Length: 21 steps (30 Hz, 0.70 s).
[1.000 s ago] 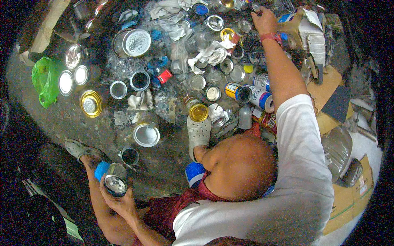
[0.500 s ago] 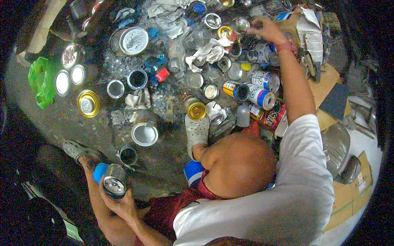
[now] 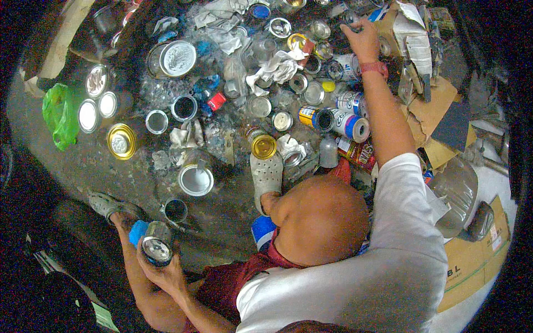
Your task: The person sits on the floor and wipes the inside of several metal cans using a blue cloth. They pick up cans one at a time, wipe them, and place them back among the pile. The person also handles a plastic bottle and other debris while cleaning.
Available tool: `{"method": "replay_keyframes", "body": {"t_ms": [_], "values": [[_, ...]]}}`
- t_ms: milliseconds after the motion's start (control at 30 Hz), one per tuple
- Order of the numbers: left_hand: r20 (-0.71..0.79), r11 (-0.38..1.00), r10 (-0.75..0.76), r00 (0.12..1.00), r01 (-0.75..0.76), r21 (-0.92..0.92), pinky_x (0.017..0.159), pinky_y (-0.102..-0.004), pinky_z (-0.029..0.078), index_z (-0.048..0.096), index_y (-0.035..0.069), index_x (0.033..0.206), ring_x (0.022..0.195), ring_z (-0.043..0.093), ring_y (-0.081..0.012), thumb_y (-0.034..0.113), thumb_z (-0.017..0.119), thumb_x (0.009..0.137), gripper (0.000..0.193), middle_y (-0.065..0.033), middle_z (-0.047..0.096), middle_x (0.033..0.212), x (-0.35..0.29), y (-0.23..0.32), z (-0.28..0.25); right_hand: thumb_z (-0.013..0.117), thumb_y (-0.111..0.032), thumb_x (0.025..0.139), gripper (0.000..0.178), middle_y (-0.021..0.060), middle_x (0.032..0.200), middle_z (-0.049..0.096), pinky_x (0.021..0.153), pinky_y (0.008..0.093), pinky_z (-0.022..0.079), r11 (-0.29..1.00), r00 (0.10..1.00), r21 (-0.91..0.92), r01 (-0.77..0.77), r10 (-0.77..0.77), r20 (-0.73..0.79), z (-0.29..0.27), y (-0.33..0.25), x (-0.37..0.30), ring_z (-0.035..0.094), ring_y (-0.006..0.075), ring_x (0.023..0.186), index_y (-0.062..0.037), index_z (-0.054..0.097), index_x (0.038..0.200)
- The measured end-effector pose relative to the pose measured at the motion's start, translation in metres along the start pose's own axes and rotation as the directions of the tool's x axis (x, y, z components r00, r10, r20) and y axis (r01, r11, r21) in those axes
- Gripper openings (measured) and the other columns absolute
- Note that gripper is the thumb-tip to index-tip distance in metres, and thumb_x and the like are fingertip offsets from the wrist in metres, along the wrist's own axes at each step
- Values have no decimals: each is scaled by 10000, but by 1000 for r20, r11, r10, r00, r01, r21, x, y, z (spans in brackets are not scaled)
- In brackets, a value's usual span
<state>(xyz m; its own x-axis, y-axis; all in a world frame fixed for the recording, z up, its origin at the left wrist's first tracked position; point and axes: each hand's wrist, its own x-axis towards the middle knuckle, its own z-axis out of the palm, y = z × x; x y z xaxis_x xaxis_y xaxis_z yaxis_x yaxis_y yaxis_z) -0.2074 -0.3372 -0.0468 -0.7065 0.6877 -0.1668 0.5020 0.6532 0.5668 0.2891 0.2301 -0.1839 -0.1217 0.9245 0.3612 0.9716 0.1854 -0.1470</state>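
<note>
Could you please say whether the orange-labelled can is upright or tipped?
Tipped: the orange-labelled can lies sideways, its label showing lengthwise, round end facing right.

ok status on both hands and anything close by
Left hand holding metal can. Right hand extended, grip unclear. Cardboard box close on its right.

Can (image 3: pixel 157 250): lower left of frame, gripped in the left hand (image 3: pixel 166 274). Short cylinder, tilted, one round end facing the camera. That end is silvery with dark smears; rim and lower edge dark. Blue piece (image 3: pixel 137 231) against its upper-left side, cloth or part of the can, can't tell. Small greyish container (image 3: pixel 341 11): upper right, near top edge, just beside the right hand (image 3: pixel 353 24). Dim, blurred; contact unclear.
</note>
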Motion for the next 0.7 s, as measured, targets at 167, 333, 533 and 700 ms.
{"method": "replay_keyframes", "body": {"t_ms": [167, 333, 533, 700], "values": [[-11, 1000, 3, 1000, -3, 6, 1159, -451, 439, 591, -8, 1405, 1287, 590, -320, 57, 946, 682, 808, -165, 634, 1388, -1, -6, 0, 923, -392, 764, 378, 208, 1102, 741, 983, 484, 536, 999, 984, -31, 44, -37, 174, 23, -5, 23, 676, 393, 1131, -62, 743, 808], [-19, 1000, 26, 999, -26, 5, 1163, -448, 436, 587, -5, 1408, 1300, 579, -319, 47, 942, 676, 815, -159, 626, 1395, -2, -11, -2, 898, -396, 791, 381, 210, 961, 755, 895, 504, 568, 975, 973, -202, 88, -41, 228, 45, -3, 12, 714, 417, 969, -40, 771, 833], [-12, 999, -12, 1000, 12, -44, 1174, -453, 431, 572, -6, 1425, 1312, 572, -309, -6, 907, 664, 831, -156, 610, 1417, -4, -9, -3, 838, -454, 858, 398, 206, 1017, 776, 873, 480, 576, 993, 990, -109, -42, 57, 133, 36, 9, 16, 733, 405, 940, -64, 808, 931], [-49, 994, 21, 999, -26, -105, 1176, -450, 432, 566, -11, 1429, 1324, 568, -309, -35, 870, 660, 827, -159, 599, 1429, -3, -3, -4, 827, -467, 890, 396, 153, 1011, 788, 863, 430, 569, 976, 991, 174, -129, 124, 41, -22, -19, 1, 741, 309, 914, -89, 811, 1005]]}}
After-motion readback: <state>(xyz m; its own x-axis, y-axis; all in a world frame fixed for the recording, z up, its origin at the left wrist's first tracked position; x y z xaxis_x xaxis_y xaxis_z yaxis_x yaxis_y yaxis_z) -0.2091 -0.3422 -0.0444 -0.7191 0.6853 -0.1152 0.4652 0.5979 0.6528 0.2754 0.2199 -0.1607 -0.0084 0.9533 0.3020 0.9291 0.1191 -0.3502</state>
